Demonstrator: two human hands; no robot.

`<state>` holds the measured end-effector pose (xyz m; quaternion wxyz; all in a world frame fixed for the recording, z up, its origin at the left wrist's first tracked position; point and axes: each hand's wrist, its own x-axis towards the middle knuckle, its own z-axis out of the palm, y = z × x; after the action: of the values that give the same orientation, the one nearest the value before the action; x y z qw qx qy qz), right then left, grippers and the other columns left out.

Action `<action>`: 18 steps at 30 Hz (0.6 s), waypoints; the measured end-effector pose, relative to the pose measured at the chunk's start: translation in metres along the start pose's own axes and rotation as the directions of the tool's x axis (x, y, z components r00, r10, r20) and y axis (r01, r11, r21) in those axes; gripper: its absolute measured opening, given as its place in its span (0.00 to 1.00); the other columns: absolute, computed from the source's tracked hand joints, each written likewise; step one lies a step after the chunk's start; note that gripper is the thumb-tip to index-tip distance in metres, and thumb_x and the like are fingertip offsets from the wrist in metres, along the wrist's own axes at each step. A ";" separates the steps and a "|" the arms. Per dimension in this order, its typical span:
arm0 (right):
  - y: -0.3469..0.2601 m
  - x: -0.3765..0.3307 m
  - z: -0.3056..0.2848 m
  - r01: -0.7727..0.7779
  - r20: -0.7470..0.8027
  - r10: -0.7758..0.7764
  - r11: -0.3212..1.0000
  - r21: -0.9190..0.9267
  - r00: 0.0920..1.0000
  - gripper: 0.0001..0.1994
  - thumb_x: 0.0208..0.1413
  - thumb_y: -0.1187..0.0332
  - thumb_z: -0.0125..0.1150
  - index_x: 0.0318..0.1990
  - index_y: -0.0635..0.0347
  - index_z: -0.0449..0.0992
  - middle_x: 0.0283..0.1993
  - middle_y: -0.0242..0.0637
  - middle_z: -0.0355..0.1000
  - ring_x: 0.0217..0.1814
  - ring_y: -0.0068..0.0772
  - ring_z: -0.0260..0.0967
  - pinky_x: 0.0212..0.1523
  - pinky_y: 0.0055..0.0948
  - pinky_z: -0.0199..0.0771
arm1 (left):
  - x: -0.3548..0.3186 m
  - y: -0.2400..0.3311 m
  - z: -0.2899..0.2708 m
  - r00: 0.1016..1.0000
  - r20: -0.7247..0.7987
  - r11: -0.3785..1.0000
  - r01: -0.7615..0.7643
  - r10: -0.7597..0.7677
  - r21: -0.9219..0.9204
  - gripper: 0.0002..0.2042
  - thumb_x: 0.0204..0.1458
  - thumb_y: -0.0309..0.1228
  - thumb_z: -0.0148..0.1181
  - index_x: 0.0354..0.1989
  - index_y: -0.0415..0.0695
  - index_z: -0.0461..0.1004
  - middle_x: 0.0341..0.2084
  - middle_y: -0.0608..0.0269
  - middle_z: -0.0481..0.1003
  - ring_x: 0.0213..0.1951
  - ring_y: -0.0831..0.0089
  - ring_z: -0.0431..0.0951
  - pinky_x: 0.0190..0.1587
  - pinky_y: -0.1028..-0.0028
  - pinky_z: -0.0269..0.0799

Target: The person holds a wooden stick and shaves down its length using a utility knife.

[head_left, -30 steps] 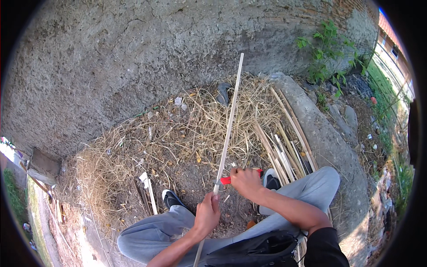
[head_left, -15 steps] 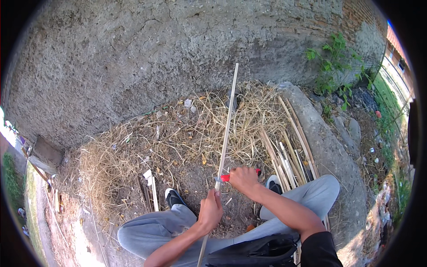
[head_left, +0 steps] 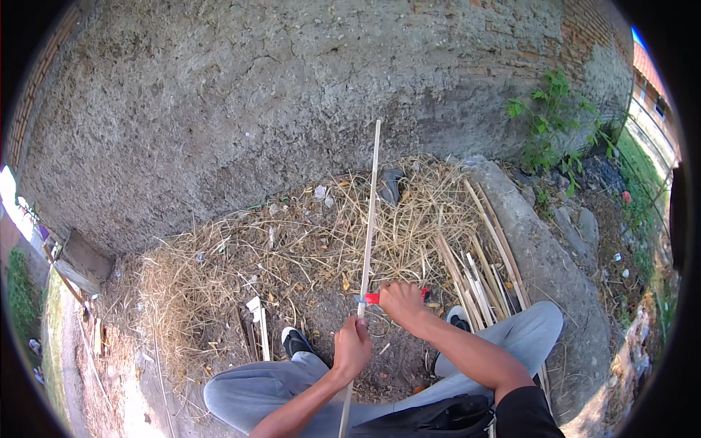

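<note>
A long, thin, pale strip of wood or bamboo [head_left: 371, 212] slants up from between my legs toward the wall. My left hand [head_left: 352, 347] is wrapped round it at about knee level, thumb along the strip. Just above that, my right hand [head_left: 401, 302] grips a red-handled knife [head_left: 373, 298], which sticks out on both sides of the fist. Its short grey blade lies across the strip, touching it. How deep the blade bites is too small to tell. The strip's lower end passes over my lap and leaves the picture.
Several cut strips [head_left: 482, 288] lie in a bundle by my right foot, and a few pale pieces [head_left: 261, 325] by my left shoe [head_left: 296, 342]. Dry straw [head_left: 179, 292] covers the ground up to a rough wall [head_left: 292, 95]. A stone kerb [head_left: 540, 248] runs along the right.
The view has tilted up, so the scene sits lower. Both hands keep their grip; the knife stays against the strip just above my left hand.
</note>
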<state>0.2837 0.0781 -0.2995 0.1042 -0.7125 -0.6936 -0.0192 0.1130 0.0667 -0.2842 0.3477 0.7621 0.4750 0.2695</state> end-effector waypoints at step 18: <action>0.004 0.022 0.001 -0.138 0.080 0.128 0.981 0.135 0.989 0.10 0.50 0.69 0.53 0.26 0.60 0.80 0.27 0.50 0.76 0.30 0.52 0.77 0.30 0.47 0.75 | 0.008 0.010 0.001 0.994 0.047 0.992 0.096 -0.100 0.081 0.10 0.62 0.29 0.44 0.38 0.35 0.70 0.24 0.41 0.75 0.30 0.42 0.77 0.33 0.51 0.69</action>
<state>0.2888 0.1001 -0.2969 0.1301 -0.7483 -0.6475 0.0619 0.1223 0.0706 -0.2759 0.3425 0.7574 0.5132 0.2138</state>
